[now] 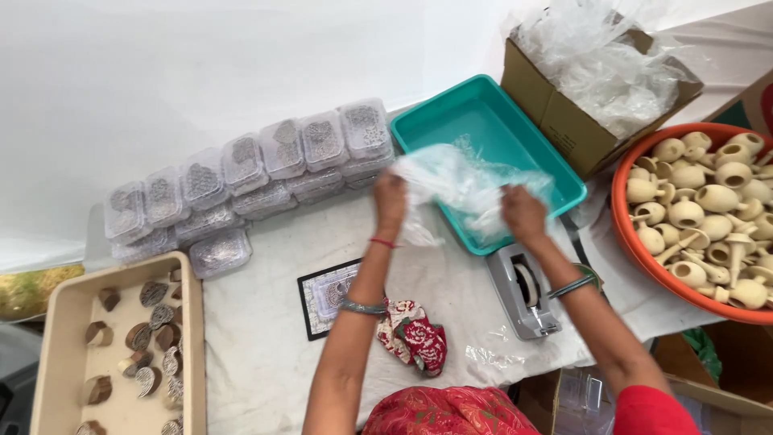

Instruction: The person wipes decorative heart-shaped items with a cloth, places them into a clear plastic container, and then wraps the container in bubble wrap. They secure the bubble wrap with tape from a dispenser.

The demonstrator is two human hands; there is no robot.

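Observation:
Both my hands hold a clear plastic bag (455, 181) stretched between them, over the near-left edge of a teal plastic tray (483, 113). My left hand (390, 201) grips the bag's left side and my right hand (523, 213) grips its right side. Something pale shows inside the bag, but I cannot tell what. A red thread sits on my left wrist, and metal bangles ring both forearms.
Rows of clear lidded boxes (241, 173) with patterned blocks line the back left. A beige tray (60, 354) holds carved wooden blocks. An orange basin (628, 234) of pale wooden pots sits right. A tape dispenser (523, 294), a red floral cloth (415, 334), a framed card (326, 298) and a cardboard box (555, 105) of plastic bags lie nearby.

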